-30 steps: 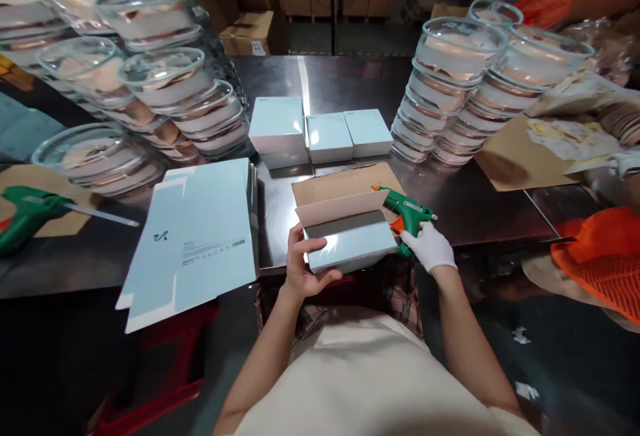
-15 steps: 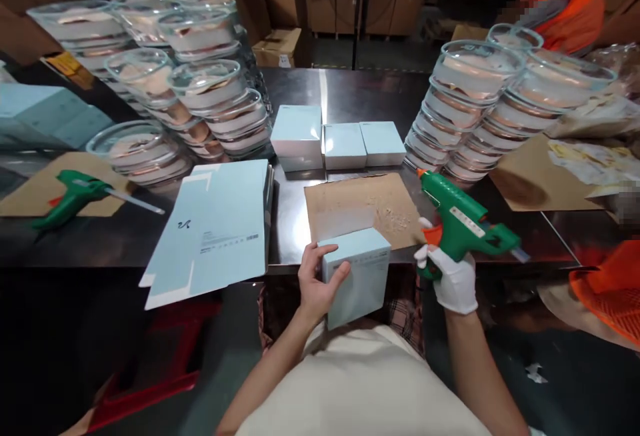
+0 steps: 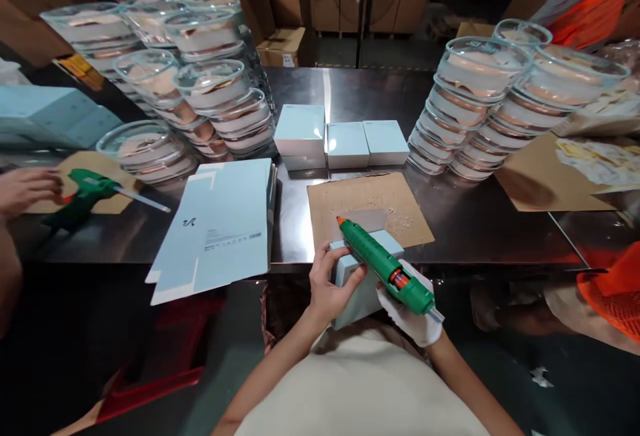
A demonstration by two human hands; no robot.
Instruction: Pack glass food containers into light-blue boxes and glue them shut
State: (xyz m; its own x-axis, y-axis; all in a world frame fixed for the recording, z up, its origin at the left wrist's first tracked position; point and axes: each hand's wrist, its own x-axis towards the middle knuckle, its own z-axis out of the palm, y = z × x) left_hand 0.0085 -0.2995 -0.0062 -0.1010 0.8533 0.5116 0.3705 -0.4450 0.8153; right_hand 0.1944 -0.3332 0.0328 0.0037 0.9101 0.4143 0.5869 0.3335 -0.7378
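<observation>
Glue gun (image 3: 377, 254) swung over box (image 3: 357, 303), near table edge (image 3: 290, 263)

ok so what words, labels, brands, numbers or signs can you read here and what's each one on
No text is sharp enough to quote.
Stack of flat blue sheets: a dark curly mark, no letters I can make out, and small print, too small to read.
Brown carton beyond the table: white label, too blurred.
Green glue gun in hand: none readable.
</observation>
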